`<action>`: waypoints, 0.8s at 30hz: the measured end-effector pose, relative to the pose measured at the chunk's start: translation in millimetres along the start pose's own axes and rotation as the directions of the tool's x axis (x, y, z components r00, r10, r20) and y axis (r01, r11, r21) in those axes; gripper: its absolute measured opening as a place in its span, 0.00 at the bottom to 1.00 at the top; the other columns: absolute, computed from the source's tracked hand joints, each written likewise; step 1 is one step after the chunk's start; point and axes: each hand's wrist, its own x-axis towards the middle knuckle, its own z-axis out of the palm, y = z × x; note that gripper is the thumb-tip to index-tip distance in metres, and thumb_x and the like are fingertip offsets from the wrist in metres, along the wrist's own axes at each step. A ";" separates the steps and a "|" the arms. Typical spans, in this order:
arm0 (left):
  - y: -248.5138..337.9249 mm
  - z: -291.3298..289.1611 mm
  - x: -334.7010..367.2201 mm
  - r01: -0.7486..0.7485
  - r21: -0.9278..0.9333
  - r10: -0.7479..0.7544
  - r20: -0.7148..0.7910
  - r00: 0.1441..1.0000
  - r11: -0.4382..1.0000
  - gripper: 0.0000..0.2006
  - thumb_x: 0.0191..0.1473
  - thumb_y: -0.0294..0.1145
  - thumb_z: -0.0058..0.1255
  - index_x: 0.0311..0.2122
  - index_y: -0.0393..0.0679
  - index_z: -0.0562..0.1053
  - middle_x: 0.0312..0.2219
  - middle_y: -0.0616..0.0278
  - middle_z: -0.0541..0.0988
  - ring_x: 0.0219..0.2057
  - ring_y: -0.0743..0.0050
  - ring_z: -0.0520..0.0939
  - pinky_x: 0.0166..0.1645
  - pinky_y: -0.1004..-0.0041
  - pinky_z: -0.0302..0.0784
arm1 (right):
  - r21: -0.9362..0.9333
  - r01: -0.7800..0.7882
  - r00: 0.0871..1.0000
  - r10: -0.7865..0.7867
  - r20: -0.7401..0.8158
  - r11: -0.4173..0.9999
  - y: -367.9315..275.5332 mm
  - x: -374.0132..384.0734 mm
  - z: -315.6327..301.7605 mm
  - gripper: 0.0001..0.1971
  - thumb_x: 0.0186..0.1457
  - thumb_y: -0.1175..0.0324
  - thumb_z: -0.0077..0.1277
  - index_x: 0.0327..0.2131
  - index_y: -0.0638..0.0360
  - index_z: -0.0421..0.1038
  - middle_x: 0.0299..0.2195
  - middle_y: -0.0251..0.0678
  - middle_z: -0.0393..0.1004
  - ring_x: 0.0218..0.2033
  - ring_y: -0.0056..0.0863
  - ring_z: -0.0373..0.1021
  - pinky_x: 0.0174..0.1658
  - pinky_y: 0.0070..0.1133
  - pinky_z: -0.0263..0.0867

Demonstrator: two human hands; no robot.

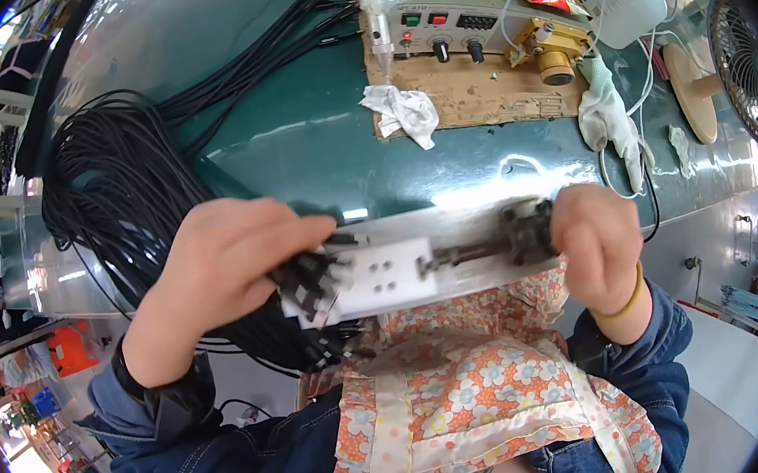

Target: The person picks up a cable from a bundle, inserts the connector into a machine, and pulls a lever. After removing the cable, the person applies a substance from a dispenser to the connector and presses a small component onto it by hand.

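Observation:
A metal plate fixture [480, 277] lies across the bench edge in front of me. A white block [389, 274] with several small holes sits on its left part. A black push clamp [526, 232] stands on its right part, with a rod pointing at the block. My left hand [225, 262] is closed at the block's left end, fingers on black cable ends [309, 276]; motion blurs the detail. My right hand [597, 241] is curled round the clamp's right end, hiding what it grips there.
A big bundle of black cables [113, 163] lies on the green bench at left. Behind stand a control box [459, 29] with knobs, a nozzle [379, 38] and a crumpled white cloth [403, 114]. A glove [604, 111], a plastic bottle [627, 5] and a fan [745, 69] are at right.

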 end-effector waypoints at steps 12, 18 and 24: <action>56.2 15.1 -42.9 0.168 0.440 -0.202 0.032 0.979 0.882 0.24 0.35 0.25 0.51 0.44 0.42 0.74 0.32 0.60 0.70 0.27 0.68 0.73 0.32 0.72 0.70 | 0.495 0.047 0.857 0.219 -0.467 0.868 25.4 -16.5 -13.4 0.11 0.55 0.71 0.36 0.21 0.62 0.63 0.12 0.31 0.58 0.15 0.24 0.55 0.21 0.20 0.50; 51.1 -3.1 -43.2 0.161 0.350 -0.218 0.132 0.967 0.923 0.22 0.35 0.22 0.51 0.42 0.40 0.74 0.32 0.59 0.70 0.27 0.65 0.73 0.33 0.71 0.70 | -0.284 0.222 0.973 -0.233 -0.005 0.933 9.0 9.8 11.8 0.09 0.51 0.74 0.42 0.18 0.63 0.62 0.13 0.31 0.59 0.17 0.23 0.56 0.21 0.21 0.49; 32.7 -12.5 -56.1 0.082 -0.015 -0.083 -0.081 0.993 0.997 0.21 0.33 0.19 0.51 0.40 0.38 0.73 0.31 0.57 0.71 0.30 0.61 0.75 0.33 0.70 0.70 | 0.219 -0.016 0.955 0.081 -0.287 0.976 15.3 -4.3 -0.2 0.15 0.57 0.70 0.38 0.16 0.63 0.61 0.13 0.30 0.58 0.17 0.21 0.54 0.22 0.19 0.49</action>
